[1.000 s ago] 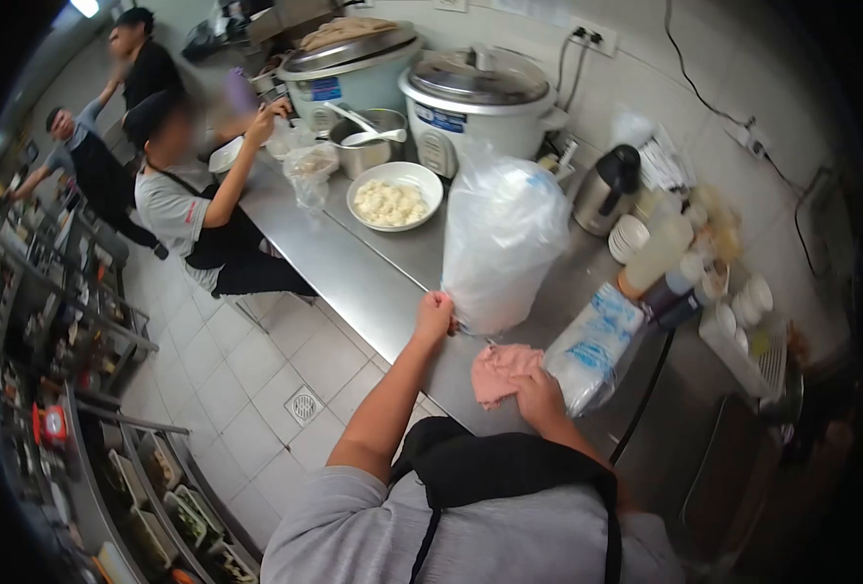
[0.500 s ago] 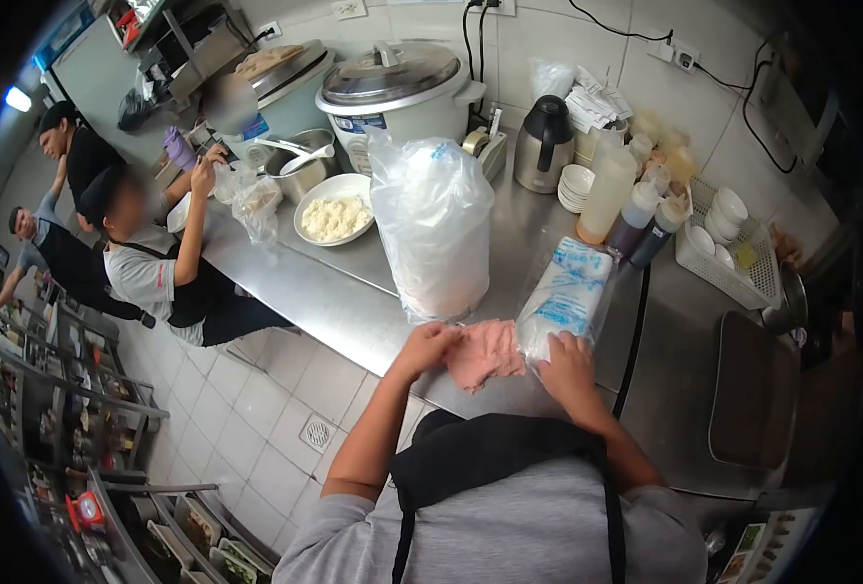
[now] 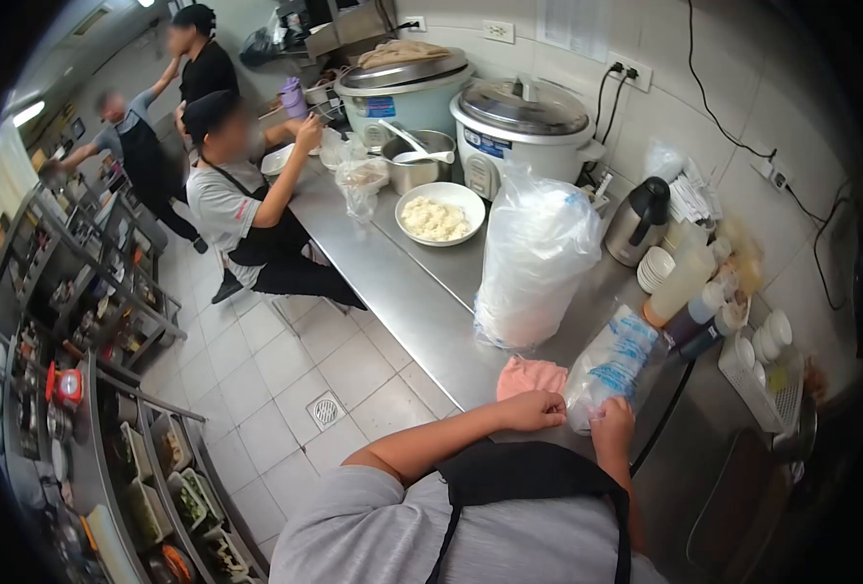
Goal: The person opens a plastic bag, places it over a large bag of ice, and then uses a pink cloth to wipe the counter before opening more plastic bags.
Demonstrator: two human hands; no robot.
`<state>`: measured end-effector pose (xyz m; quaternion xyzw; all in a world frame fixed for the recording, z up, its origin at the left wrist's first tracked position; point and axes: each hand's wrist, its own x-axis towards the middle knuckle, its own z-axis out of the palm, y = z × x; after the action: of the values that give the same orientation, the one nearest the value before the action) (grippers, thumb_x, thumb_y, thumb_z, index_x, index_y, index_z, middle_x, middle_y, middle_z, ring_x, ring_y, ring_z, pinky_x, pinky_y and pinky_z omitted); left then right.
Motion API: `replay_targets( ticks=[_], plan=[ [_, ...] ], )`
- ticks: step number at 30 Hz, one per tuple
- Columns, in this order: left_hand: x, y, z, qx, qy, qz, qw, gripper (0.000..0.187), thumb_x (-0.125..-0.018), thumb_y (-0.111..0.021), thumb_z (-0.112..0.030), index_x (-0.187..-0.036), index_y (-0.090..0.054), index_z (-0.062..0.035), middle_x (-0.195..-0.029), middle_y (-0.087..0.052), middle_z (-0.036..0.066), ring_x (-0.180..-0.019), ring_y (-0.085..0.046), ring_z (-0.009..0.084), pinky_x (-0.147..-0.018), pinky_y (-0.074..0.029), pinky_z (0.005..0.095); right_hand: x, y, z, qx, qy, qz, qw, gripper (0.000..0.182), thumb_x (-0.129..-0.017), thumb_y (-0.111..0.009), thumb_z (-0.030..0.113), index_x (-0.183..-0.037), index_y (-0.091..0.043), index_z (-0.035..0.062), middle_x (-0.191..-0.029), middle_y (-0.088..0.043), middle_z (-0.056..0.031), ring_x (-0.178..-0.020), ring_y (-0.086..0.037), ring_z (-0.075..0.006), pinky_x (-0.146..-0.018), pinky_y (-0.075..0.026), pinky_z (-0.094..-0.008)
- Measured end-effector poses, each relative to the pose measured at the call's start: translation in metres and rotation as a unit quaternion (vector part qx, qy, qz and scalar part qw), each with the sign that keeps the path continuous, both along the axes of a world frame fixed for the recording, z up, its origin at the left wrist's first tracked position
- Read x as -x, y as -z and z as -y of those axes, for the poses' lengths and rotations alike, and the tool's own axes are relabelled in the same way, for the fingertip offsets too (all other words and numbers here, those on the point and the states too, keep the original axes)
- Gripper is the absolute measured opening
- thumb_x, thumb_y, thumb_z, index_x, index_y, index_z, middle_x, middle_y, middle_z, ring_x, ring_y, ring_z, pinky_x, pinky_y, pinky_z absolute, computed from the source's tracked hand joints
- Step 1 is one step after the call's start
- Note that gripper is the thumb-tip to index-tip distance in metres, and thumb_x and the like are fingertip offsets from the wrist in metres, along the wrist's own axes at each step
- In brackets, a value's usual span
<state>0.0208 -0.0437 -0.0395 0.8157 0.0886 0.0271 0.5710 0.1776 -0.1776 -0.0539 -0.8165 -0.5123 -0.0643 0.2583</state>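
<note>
A clear plastic package [image 3: 614, 362] with blue print and white contents lies on the steel counter. At its near end my right hand [image 3: 612, 422] is closed, fingers pinching the plastic edge. My left hand [image 3: 537, 411] is closed too, its fingertips together beside the package's near left corner; whatever they hold is too small to make out. Just beyond my left hand sits a crumpled pink cloth [image 3: 531, 376], partly covered by that hand. Behind the cloth stands a tall, filled, whitish plastic bag [image 3: 539, 263].
A white bowl of pale crumbly food [image 3: 439, 214] stands left of the tall bag, near rice cookers [image 3: 519, 136]. Sauce bottles [image 3: 694, 313], a thermos jug [image 3: 638, 222] and a dish basket [image 3: 767, 384] line the right. A co-worker [image 3: 242, 185] sits at the counter's far left.
My left hand has let go of the pink cloth and moved right to the package. The right hand has curled at the package's near end. My view has swung left.
</note>
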Motion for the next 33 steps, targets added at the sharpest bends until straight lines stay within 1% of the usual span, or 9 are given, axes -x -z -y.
replay_targets(
  ticks=[6, 11, 15, 17, 19, 21, 25, 30, 33],
  plan=[
    [0.002, -0.013, 0.009, 0.025, -0.042, 0.001, 0.999, 0.043, -0.074, -0.058, -0.019, -0.112, -0.045, -0.0047, -0.081, -0.056, 0.008, -0.078, -0.052, 0.0182, -0.071, -0.040, 0.0290, 0.020, -0.044, -0.006, -0.113, -0.150, -0.046, 0.981, 0.011, -0.064, -0.061, 0.011, -0.064, -0.052, 0.0050, -0.072, -0.053, -0.0095, -0.068, -0.050, -0.0299, -0.061, -0.039, -0.0371],
    [-0.012, 0.000, 0.011, -0.272, -0.176, 0.304, 0.896, 0.049, -0.070, -0.057, -0.017, -0.114, -0.044, -0.0040, -0.086, -0.055, 0.014, -0.085, -0.051, 0.0277, -0.077, -0.039, 0.0331, 0.060, -0.078, -0.022, -0.155, -0.430, -0.093, 0.884, 0.012, -0.063, -0.061, 0.009, -0.068, -0.052, 0.0041, -0.072, -0.051, -0.0095, -0.067, -0.051, -0.0286, -0.063, -0.040, -0.0353],
    [-0.006, -0.025, -0.016, -0.290, -0.089, 0.070, 0.950, 0.041, -0.071, -0.054, -0.018, -0.108, -0.049, -0.0040, -0.092, -0.053, 0.018, -0.088, -0.051, 0.0332, -0.079, -0.039, 0.0337, 0.082, -0.089, -0.035, -0.290, -0.363, -0.168, 0.869, 0.031, -0.060, -0.065, 0.011, -0.087, -0.050, 0.0038, -0.087, -0.047, -0.0127, -0.076, -0.051, -0.0271, -0.070, -0.040, -0.0346],
    [0.015, -0.038, -0.035, -0.067, -0.313, 0.096, 0.942, 0.036, -0.078, -0.047, -0.025, -0.106, -0.049, -0.0013, -0.097, -0.053, 0.015, -0.093, -0.050, 0.0277, -0.081, -0.039, 0.0342, 0.083, -0.084, -0.038, -0.285, -0.276, -0.231, 0.888, 0.042, -0.059, -0.066, 0.012, -0.096, -0.047, 0.0030, -0.094, -0.044, -0.0150, -0.081, -0.050, -0.0273, -0.074, -0.039, -0.0353],
    [0.041, -0.051, -0.053, 0.167, -0.501, 0.116, 0.841, 0.038, -0.086, -0.041, -0.032, -0.103, -0.049, 0.0014, -0.103, -0.053, 0.013, -0.098, -0.050, 0.0221, -0.084, -0.038, 0.0347, 0.066, -0.041, -0.049, -0.194, -0.212, -0.266, 0.920, 0.053, -0.058, -0.066, 0.013, -0.104, -0.043, 0.0026, -0.100, -0.042, -0.0170, -0.085, -0.048, -0.0275, -0.077, -0.039, -0.0372],
    [0.052, -0.049, -0.081, 0.383, -0.491, 0.315, 0.716, 0.041, -0.087, -0.038, -0.033, -0.106, -0.045, 0.0025, -0.104, -0.052, 0.013, -0.098, -0.050, 0.0243, -0.083, -0.040, 0.0384, 0.052, -0.005, -0.055, -0.064, -0.253, -0.118, 0.958, 0.046, -0.059, -0.064, 0.017, -0.101, -0.049, 0.0049, -0.098, -0.044, -0.0144, -0.087, -0.045, -0.0293, -0.077, -0.038, -0.0392],
    [0.074, -0.067, -0.087, 0.391, -0.498, 0.380, 0.675, 0.040, -0.087, -0.036, -0.034, -0.108, -0.042, -0.0002, -0.106, -0.051, 0.011, -0.096, -0.052, 0.0244, -0.081, -0.041, 0.0392, 0.041, 0.036, -0.055, -0.010, -0.231, 0.029, 0.972, 0.038, -0.059, -0.065, 0.023, -0.093, -0.055, 0.0077, -0.095, -0.047, -0.0118, -0.085, -0.045, -0.0316, -0.073, -0.039, -0.0393],
    [0.070, -0.059, -0.073, 0.388, -0.510, 0.351, 0.683, 0.042, -0.086, -0.038, -0.038, -0.108, -0.043, -0.0021, -0.104, -0.050, 0.009, -0.097, -0.049, 0.0214, -0.080, -0.040, 0.0369, 0.041, 0.008, -0.063, 0.044, -0.242, -0.075, 0.966, 0.041, -0.066, -0.063, 0.024, -0.100, -0.049, 0.0048, -0.094, -0.048, -0.0138, -0.084, -0.049, -0.0291, -0.070, -0.041, -0.0377],
    [0.065, -0.024, -0.067, 0.272, -0.523, 0.189, 0.786, 0.045, -0.086, -0.038, -0.040, -0.108, -0.044, -0.0018, -0.103, -0.050, 0.008, -0.097, -0.048, 0.0190, -0.082, -0.038, 0.0333, 0.051, -0.001, -0.066, -0.025, -0.277, -0.569, 0.774, 0.040, -0.073, -0.060, 0.028, -0.102, -0.045, 0.0049, -0.094, -0.050, -0.0145, -0.080, -0.052, -0.0247, -0.069, -0.042, -0.0332]
  ],
)
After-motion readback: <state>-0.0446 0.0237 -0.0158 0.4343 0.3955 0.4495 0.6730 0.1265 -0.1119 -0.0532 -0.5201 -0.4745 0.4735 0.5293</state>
